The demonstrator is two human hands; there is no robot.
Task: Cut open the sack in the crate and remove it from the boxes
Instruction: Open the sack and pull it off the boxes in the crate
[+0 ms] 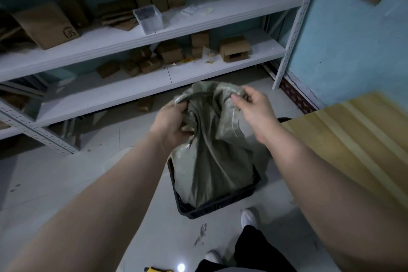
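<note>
A grey-green woven sack (212,161) hangs stretched upward out of a black plastic crate (212,207) on the floor. My left hand (174,126) grips a bunched fold near the sack's top left. My right hand (254,110) pinches the top right edge of the sack. The sack's lower part still lies inside the crate and hides whatever is in there. No cutting tool shows in either hand.
White metal shelving (154,35) with several cardboard boxes and a clear plastic tub (149,17) stands behind the crate. A wooden tabletop (353,139) sits at the right. My white shoe (249,216) is beside the crate; a yellow object (157,269) lies at the bottom edge.
</note>
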